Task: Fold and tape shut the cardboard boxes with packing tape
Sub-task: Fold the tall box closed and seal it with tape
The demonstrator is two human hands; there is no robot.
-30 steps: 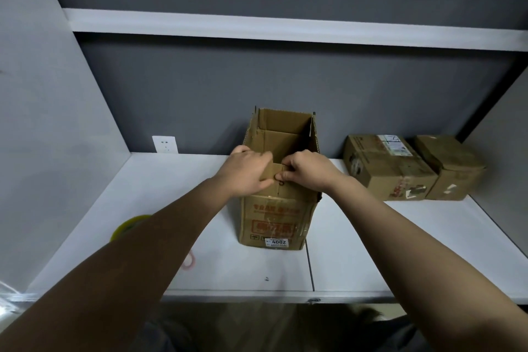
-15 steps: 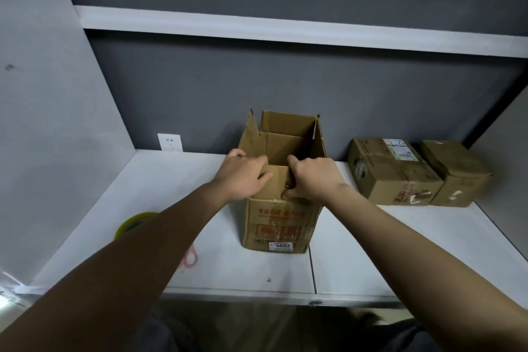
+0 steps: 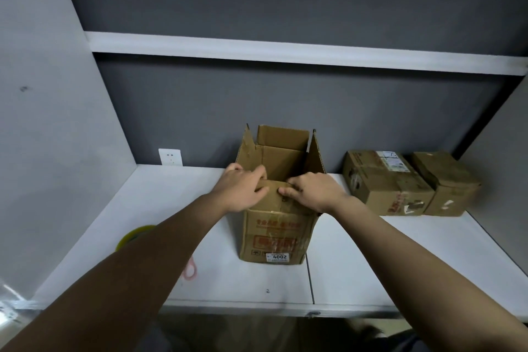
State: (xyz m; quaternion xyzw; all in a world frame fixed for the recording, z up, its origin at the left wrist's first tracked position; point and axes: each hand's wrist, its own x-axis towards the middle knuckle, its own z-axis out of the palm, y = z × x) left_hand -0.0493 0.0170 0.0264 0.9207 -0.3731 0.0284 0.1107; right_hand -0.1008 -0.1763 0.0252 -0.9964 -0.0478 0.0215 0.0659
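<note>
Since earlier frame, near flap (image 3: 273, 190) folds further inward under my hands. Left hand (image 3: 243, 190) and right hand (image 3: 315, 191) grip its edge, fingers curled. Open box (image 3: 275, 233), creased brown cardboard with red print, stands mid-shelf (image 3: 371, 260); far flaps upright.

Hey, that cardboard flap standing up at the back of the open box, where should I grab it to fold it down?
Take the rear flap by its free top edge, reaching over the open box from the front. It stands upright and hinges low at the back wall, so pulling the top toward you should swing it down. Both the left hand and right hand grip the near flap.
</note>
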